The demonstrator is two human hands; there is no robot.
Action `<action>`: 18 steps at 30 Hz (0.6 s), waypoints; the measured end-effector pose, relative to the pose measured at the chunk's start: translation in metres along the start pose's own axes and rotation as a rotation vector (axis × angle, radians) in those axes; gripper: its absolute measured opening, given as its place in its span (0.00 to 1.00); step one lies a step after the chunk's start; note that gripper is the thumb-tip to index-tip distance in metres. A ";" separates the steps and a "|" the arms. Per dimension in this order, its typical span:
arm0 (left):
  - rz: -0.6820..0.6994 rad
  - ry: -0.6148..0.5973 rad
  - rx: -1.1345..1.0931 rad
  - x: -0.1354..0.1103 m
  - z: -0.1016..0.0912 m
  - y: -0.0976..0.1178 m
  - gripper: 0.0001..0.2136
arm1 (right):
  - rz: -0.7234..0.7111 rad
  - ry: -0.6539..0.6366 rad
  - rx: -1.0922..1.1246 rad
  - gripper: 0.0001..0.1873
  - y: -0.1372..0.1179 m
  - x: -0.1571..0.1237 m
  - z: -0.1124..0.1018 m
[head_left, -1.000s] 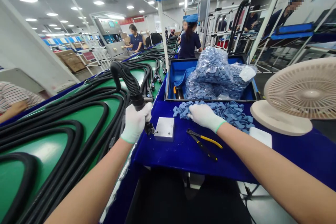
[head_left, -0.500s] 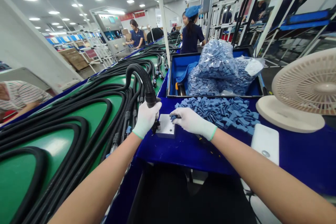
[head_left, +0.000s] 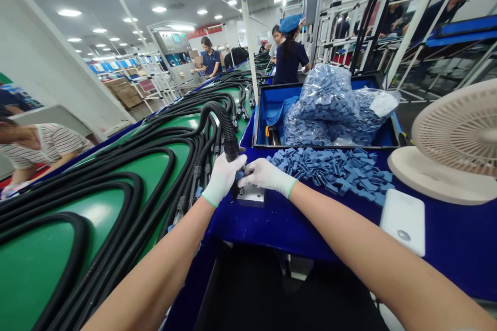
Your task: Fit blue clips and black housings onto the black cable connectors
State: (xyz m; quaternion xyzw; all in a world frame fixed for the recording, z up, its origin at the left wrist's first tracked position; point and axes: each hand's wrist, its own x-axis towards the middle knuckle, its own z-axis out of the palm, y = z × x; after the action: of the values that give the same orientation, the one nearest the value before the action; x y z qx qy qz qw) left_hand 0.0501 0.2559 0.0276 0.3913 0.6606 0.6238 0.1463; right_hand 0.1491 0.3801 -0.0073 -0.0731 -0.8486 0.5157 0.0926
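Note:
White-gloved, my left hand [head_left: 224,177] is closed around the end of a black corrugated hose [head_left: 230,139], just below its thick cuff. The hose arches up and back to the left. My right hand [head_left: 264,175], also gloved, pinches a small blue plastic clip [head_left: 240,175] against the hose's end fitting. Both hands are over a grey metal block [head_left: 254,197] on the blue table; they hide part of it and much of the fitting. To the right lies a heap of loose blue clips [head_left: 334,170].
Long black hoses [head_left: 151,152] cover the green conveyor [head_left: 112,212] on the left. Behind the heap, a blue bin [head_left: 267,101] holds plastic bags of blue clips [head_left: 326,103]. A beige fan [head_left: 462,139] and a white box-shaped device [head_left: 404,220] stand right. Several people work around.
My right hand has moved left from over the metal block to the hose end, bringing the blue clip against it. My left hand keeps its hold. The camera view has shifted slightly.

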 end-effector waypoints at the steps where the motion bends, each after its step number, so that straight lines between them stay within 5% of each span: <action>1: 0.000 0.007 -0.002 -0.002 -0.002 0.003 0.16 | 0.005 -0.003 -0.008 0.20 -0.001 0.000 -0.001; 4: -0.009 0.079 -0.010 -0.013 -0.025 0.012 0.18 | -0.001 -0.021 -0.041 0.20 -0.006 -0.005 -0.004; 7: -0.072 0.189 0.025 -0.044 -0.083 0.017 0.21 | -0.030 -0.037 -0.057 0.17 -0.011 -0.012 -0.005; 13: -0.415 0.254 0.362 -0.164 -0.225 0.031 0.23 | -0.046 -0.062 -0.082 0.15 -0.006 -0.014 -0.002; 18: -0.665 0.167 0.640 -0.242 -0.275 0.025 0.25 | 0.028 -0.045 -0.221 0.16 -0.003 -0.011 0.008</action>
State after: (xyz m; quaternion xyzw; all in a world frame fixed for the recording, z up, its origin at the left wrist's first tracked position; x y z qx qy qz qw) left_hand 0.0285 -0.1102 0.0287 0.1321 0.9189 0.3373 0.1563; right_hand 0.1579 0.3693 -0.0094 -0.0832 -0.9011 0.4217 0.0575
